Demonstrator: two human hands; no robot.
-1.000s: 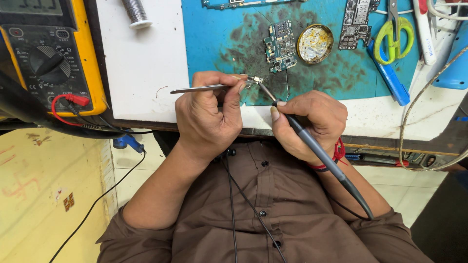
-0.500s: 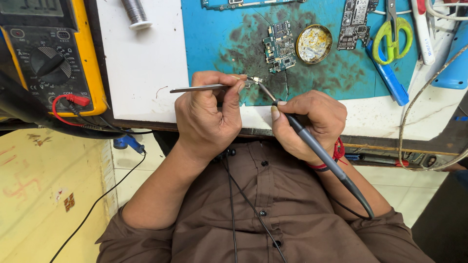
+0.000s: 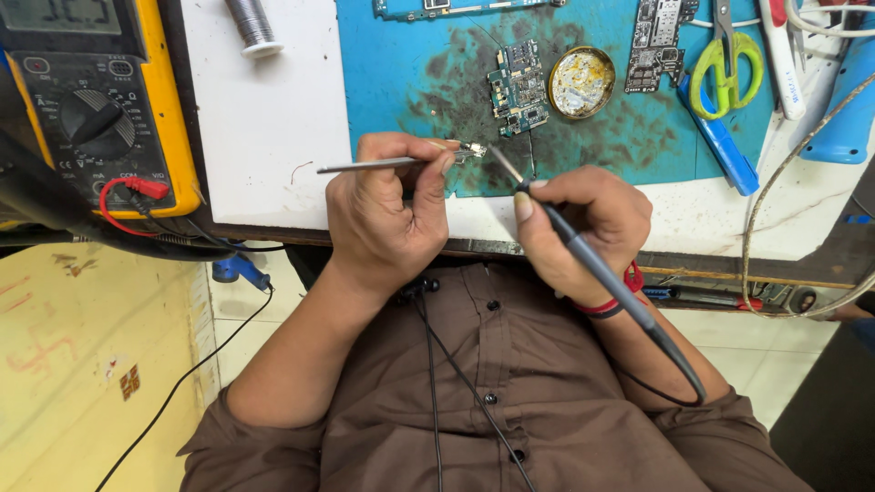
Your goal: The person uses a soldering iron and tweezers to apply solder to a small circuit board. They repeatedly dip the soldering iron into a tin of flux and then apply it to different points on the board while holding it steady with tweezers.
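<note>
Nearest, brown shirt (image 3: 510,401) with a thin black cord (image 3: 433,383) running down its front. Above it, left hand (image 3: 387,214) closed around metal tweezers (image 3: 365,167), held level, tips pinching a small shiny component (image 3: 472,149) just past the thumb. Right hand (image 3: 583,228) closed in a pen grip on a grey soldering iron (image 3: 602,273), tip (image 3: 504,162) tilted up and leftward, almost touching the component; whether in contact cannot be told. Red thread band (image 3: 629,282) at the right wrist. Just beyond both hands, blue work mat (image 3: 401,82), scorched dark. Beyond the fingertips, a small circuit board (image 3: 518,87) beside a round brass tin (image 3: 581,82). Farther right of the right hand, green-handled scissors (image 3: 725,64) and a blue tool (image 3: 720,146). Far left of the left hand, yellow multimeter (image 3: 100,109) with a red plug. Beyond the left hand, solder spool (image 3: 253,25) on the white tabletop (image 3: 264,128).
</note>
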